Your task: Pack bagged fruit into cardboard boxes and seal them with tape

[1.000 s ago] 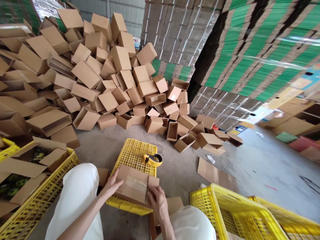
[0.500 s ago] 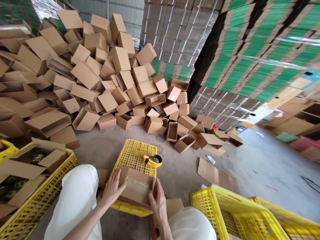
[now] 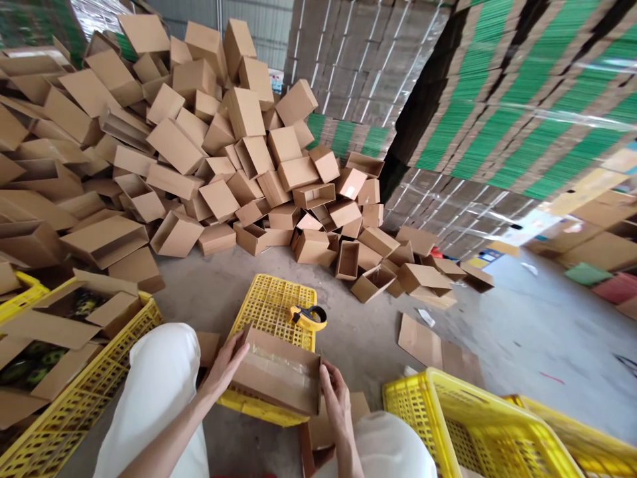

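A small cardboard box (image 3: 281, 377) with clear tape along its visible face lies on an upturned yellow plastic crate (image 3: 253, 302) between my knees. My left hand (image 3: 226, 365) grips the box's left end, fingers along its upper corner. At the right end, my right hand (image 3: 336, 392) has its fingers curled against the edge. Beyond the box, a yellow-and-black tape dispenser (image 3: 307, 317) sits on the crate's far right corner.
On the left, a yellow crate (image 3: 119, 352) carries open boxes with dark green contents. Yellow crates (image 3: 478, 405) stand at the right. Ahead rises a heap of empty cardboard boxes (image 3: 219, 199); flattened cardboard (image 3: 438, 348) lies on the floor. Tall stacks of cardboard (image 3: 497, 113) stand behind.
The box has shifted and tilted a little, showing more of its taped face and right edge. My right hand has moved outward to that edge. My left hand remains on the left end.
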`<state>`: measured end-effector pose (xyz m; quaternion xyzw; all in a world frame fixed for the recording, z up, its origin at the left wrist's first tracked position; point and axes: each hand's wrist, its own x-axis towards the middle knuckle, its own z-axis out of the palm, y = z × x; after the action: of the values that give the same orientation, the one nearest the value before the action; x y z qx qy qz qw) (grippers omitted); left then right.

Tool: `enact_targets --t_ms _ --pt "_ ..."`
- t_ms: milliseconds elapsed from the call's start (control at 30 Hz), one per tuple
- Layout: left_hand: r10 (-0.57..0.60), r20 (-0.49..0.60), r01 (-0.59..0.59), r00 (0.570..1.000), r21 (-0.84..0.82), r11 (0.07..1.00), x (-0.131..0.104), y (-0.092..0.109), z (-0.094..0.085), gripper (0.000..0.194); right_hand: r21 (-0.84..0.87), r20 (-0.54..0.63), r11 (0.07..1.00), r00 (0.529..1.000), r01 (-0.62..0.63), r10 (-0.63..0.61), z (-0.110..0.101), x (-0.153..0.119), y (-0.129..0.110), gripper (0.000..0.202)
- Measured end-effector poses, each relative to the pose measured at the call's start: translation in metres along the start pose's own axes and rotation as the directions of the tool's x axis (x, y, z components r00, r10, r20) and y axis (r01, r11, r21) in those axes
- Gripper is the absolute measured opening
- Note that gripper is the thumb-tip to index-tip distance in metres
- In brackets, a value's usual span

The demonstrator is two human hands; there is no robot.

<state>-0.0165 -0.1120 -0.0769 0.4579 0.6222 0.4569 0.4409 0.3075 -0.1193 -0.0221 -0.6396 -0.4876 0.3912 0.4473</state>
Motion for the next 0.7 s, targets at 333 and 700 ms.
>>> enact_targets --t_ms 333,700 --pt "0.113 -0.057 -0.076 0.992 0.447 0.891 -0.014 -0.01 0.024 0.082 -0.275 0.08 0.923 0.964 0.268 -0.256 0.011 0.002 0.028 0.061" --pt "0.1 0.044 -0.109 0.994 0.315 0.943 0.001 -0.007 -0.003 0.07 -0.333 0.332 0.838 0.885 0.433 -0.326 0.039 -0.007 0.05 0.074"
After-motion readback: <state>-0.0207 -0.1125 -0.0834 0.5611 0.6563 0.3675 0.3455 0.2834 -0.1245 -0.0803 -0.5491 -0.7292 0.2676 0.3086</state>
